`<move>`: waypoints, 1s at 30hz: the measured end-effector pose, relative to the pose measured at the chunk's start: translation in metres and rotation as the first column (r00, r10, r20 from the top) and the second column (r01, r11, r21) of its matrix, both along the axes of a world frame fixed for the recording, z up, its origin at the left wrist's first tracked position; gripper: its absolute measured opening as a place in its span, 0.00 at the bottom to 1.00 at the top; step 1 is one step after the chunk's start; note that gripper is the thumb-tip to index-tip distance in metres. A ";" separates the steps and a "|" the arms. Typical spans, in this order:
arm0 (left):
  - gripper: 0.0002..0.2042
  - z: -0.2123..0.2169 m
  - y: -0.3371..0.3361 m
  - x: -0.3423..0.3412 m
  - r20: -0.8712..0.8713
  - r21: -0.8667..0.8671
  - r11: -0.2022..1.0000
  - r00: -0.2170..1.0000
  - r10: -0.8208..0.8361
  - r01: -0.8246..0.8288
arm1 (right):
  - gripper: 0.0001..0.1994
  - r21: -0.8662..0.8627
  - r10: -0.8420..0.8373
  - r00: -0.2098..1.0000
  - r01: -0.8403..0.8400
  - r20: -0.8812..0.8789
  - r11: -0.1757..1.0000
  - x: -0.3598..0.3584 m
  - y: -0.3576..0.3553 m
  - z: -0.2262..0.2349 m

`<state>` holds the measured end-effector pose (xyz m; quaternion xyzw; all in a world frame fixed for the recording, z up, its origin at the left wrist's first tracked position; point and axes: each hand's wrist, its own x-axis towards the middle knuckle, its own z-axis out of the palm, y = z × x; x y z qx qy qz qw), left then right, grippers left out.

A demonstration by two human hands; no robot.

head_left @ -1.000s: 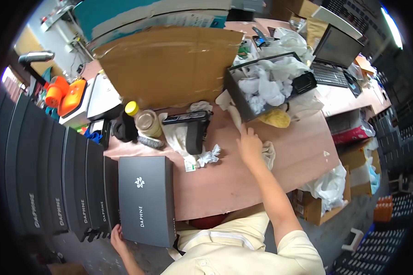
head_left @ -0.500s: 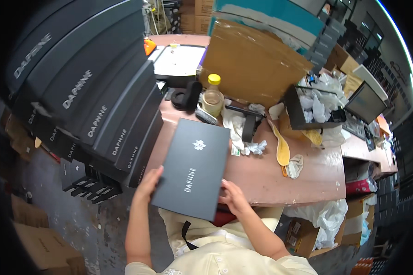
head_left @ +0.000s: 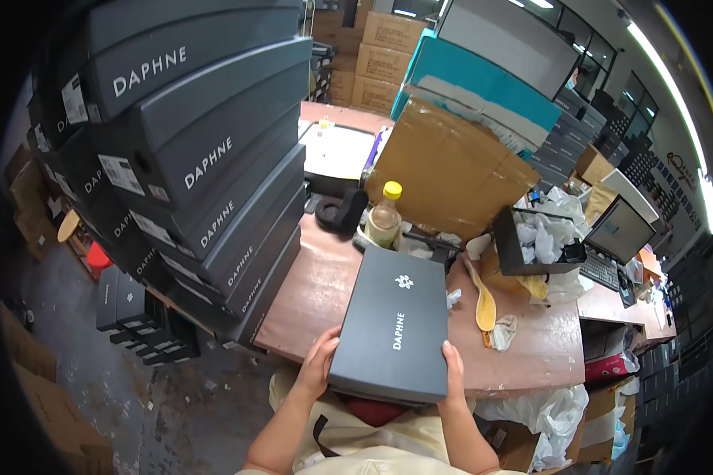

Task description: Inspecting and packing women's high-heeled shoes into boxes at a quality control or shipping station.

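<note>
A closed dark grey shoebox with pale printing on its lid is held between my two hands, over the front edge of the table. My left hand grips its left side near the lower corner. On the opposite side, my right hand presses along the right edge, thumb up by the lid. Whether the box's far end rests on the table is hidden beneath it. To the left, a tall stack of similar shoeboxes rises beside the table.
Past the box stand a yellow-capped bottle, a black tape roll and a large cardboard sheet. Rightward lie a yellow sole-shaped piece, a crumpled cloth and a black box of plastic wrap. Plastic bags sit below.
My hands have carried the shoebox to the right in view, and my right hand now lies along its side. The view has also shifted, showing more of the room and the stack.
</note>
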<state>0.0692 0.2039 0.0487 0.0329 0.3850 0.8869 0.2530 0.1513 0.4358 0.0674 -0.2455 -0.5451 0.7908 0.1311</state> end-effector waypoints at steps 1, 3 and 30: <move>0.24 0.004 0.001 0.002 -0.059 0.003 1.000 0.998 0.026 -0.026 | 0.19 0.067 -0.021 0.999 0.024 -0.032 0.997 -0.002 -0.003 0.012; 0.26 0.011 -0.004 0.003 -0.133 -0.004 0.999 0.990 0.036 -0.037 | 0.19 0.039 0.012 0.990 -0.007 -0.140 0.999 -0.004 -0.004 0.028; 0.30 -0.026 -0.015 0.015 -0.758 -0.551 0.505 0.652 0.030 -0.664 | 0.29 0.692 0.318 0.937 -0.324 0.144 0.644 -0.019 0.031 -0.041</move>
